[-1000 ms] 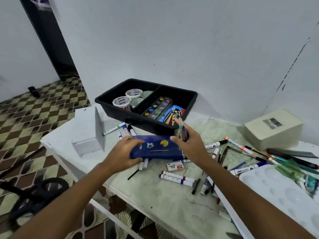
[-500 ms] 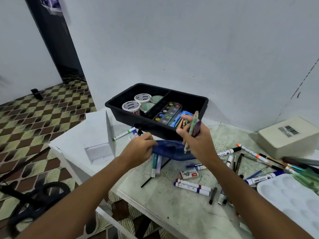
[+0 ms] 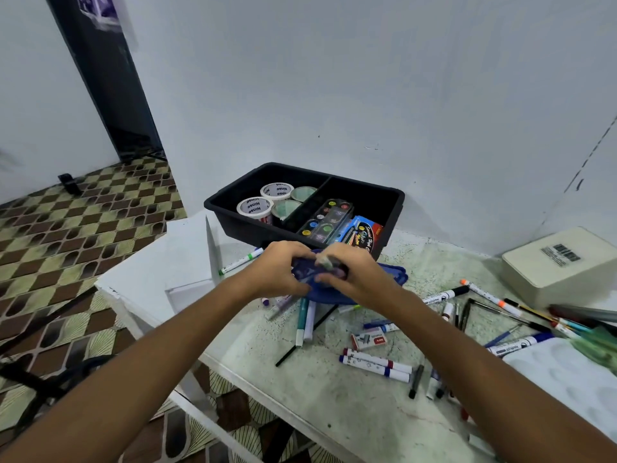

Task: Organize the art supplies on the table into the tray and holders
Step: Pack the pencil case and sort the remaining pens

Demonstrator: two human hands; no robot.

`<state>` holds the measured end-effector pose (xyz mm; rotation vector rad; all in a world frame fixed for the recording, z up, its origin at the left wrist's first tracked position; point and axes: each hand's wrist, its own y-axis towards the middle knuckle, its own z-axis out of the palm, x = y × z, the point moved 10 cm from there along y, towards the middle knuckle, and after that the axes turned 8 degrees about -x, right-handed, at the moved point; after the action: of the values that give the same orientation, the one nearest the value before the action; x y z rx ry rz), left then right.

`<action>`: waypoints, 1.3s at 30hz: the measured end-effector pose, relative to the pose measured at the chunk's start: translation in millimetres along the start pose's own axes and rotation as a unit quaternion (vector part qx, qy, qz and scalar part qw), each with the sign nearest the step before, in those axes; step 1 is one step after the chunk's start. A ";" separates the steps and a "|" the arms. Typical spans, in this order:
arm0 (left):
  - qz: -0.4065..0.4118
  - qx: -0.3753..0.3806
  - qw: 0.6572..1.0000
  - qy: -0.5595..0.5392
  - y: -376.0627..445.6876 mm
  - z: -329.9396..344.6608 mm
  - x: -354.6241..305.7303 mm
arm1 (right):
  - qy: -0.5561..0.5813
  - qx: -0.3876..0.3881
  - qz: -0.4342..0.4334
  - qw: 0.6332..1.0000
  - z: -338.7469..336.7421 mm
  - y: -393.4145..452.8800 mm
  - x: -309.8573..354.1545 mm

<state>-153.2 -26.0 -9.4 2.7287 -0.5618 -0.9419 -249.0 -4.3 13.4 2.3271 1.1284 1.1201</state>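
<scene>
A blue pencil pouch [image 3: 389, 277] is held just in front of the black tray [image 3: 233, 198]. My left hand [image 3: 280, 270] grips the pouch's left end. My right hand [image 3: 354, 274] holds a few pens [image 3: 329, 262] at the pouch's mouth, fingers curled round them. The tray holds tape rolls [image 3: 255, 206], a paint palette set [image 3: 325, 220] and a colour pencil box [image 3: 362, 233]. Several markers [image 3: 375, 360] and pens lie loose on the table.
A white open box [image 3: 187, 259] stands at the table's left. A cream box with a barcode [image 3: 561, 265] sits at the right. A white paint palette [image 3: 567, 375] lies at the near right, with brushes [image 3: 581, 317] behind it. The table's front edge drops to patterned floor.
The pouch was tipped from flat to open side up. My right hand brought its pens down from upright to the pouch's mouth, and both hands closed together.
</scene>
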 end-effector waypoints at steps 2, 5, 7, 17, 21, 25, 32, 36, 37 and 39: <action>-0.009 0.004 1.000 -0.022 -2.4 1.2 1.0 | -0.103 0.087 0.034 0.990 18.2 -9.3 -19.5; -0.013 0.016 0.999 -0.041 -9.3 7.5 1.8 | -0.208 0.183 0.104 0.955 33.8 -25.7 -42.9; -0.002 0.022 0.999 -0.037 -13.8 12.9 -0.1 | -0.242 0.223 0.144 0.933 39.2 -34.4 -54.8; -0.028 0.051 0.998 -0.034 -21.1 25.3 10.1 | -0.220 0.222 0.170 0.935 28.6 -39.6 -40.7; -0.038 0.049 0.998 -0.026 -19.9 23.1 9.6 | -0.251 0.163 0.082 0.951 -0.4 -35.3 -12.6; -0.063 0.068 0.995 -0.038 -21.5 25.6 17.7 | -0.327 0.263 0.141 0.897 1.3 -68.9 -46.2; -0.014 0.041 0.999 -0.001 -23.4 25.0 16.7 | -0.321 0.175 0.158 0.917 -20.8 -66.7 -57.5; 0.002 -0.021 0.999 -0.025 -23.9 10.9 11.2 | -0.321 0.121 0.168 0.924 -29.5 -61.5 -61.2; 0.021 -0.048 0.999 -0.007 -24.2 4.0 9.2 | -0.317 0.102 0.164 0.929 -31.3 -58.7 -59.8; 0.052 -0.091 0.994 0.030 -26.8 -7.9 6.2 | -0.307 0.054 0.145 0.939 -34.0 -52.0 -54.4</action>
<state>-136.0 -3.7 -14.9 2.5310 -0.5697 -0.8387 -322.7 -14.8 -22.5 2.7020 0.6389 0.3414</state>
